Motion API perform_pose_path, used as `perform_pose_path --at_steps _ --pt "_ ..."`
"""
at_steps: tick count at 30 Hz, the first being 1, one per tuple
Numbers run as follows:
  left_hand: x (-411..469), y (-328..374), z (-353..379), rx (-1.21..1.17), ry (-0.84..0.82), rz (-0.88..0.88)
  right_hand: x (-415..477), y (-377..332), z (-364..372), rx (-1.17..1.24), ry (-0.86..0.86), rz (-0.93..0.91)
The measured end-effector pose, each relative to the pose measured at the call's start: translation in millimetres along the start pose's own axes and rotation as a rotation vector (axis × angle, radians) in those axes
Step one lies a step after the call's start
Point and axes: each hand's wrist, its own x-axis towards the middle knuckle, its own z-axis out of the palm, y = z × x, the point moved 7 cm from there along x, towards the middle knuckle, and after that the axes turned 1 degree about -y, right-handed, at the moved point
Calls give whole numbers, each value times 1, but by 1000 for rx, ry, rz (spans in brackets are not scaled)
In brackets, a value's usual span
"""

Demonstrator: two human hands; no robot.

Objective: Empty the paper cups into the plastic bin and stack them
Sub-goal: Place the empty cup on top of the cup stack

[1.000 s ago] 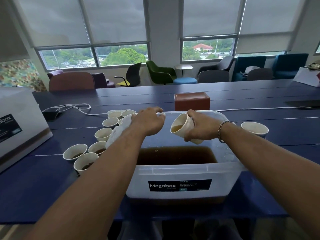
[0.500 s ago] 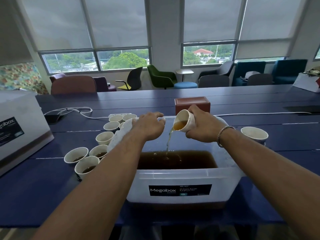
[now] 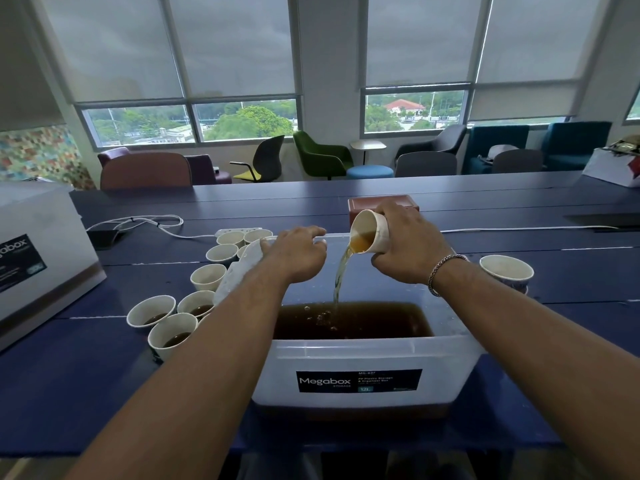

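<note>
My right grip (image 3: 405,251) clasps the small white paper cup (image 3: 369,232), tipped over the translucent plastic bin (image 3: 360,355); amber liquid (image 3: 337,282) streams into the brown pool (image 3: 374,320). Left grip (image 3: 298,252) clenches the far rim. Best tilt gently, lip low: thin paper walls crumple, smooth plastic splashes.

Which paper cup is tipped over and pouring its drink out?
The cup in the right hand, tilted above the plastic bin with brown liquid streaming from it. All the other cups stand upright on the table.
</note>
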Motion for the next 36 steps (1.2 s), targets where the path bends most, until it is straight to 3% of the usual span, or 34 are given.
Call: perform_pose_path --at_steps 24,36 --pt "0 -2 -1 -2 -6 11 -3 -9 -1 -203 -21 -53" --pt "-1 -2 0 -3 -8 9 -2 -16 -6 -316 54 -116"
